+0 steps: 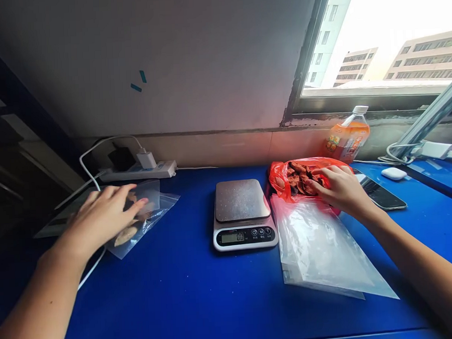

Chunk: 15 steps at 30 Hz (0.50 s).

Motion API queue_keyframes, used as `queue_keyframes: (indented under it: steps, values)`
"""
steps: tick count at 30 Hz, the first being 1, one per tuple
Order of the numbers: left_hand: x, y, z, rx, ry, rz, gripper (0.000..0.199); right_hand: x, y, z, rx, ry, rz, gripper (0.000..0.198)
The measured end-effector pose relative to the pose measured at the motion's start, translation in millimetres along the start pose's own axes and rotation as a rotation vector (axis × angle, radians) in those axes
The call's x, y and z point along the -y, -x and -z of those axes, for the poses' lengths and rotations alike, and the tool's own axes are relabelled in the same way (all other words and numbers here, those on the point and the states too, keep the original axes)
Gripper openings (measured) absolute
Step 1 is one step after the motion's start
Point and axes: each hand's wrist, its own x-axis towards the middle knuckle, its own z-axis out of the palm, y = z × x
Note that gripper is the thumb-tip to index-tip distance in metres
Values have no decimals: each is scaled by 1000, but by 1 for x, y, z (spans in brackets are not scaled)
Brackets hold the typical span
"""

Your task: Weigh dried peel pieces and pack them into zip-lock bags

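My left hand (104,210) is over a clear plastic bag (163,202) holding several pale dried slices (126,236). Its fingers are stretched out and the thumb is apart; whether it touches the bag is hard to tell. My right hand (341,187) reaches to a red plastic bag (281,179) full of brown, curled dried pieces (299,176). Thumb and fingers are spread at the pieces, with nothing visibly gripped, though the fingertips are partly hidden. Between the hands stands a digital kitchen scale (242,204), its bare metal plate above a display that appears to read 0.0.
Flat clear plastic bags (319,245) lie in front of the red bag. Behind are an orange-labelled bottle (350,134), a phone (382,192) and a white earphone case (394,173). A power strip (162,170) with a white cable (98,150) sits along the wall at left.
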Motion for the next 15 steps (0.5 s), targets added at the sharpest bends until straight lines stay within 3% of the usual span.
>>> queue_keyframes:
  steps: [4, 6, 9, 12, 15]
  values:
    - [35, -14, -17, 30, 24, 21, 58, 19, 4, 33, -3, -106, 87, 33]
    - [39, -23, -24, 1, 38, 32, 50, 40, 10, 57, -33, -156, 158, 30]
    - [41, -47, -26, -44, 47, 86, 56, 85, 25, 94, -148, -231, 266, 27]
    - [43, -76, -27, -37, 59, 155, 60, 139, 43, 118, -68, -305, 428, 30]
    - [44, -90, -26, 8, 124, 141, 54, 185, 54, 121, 59, -446, 702, 29]
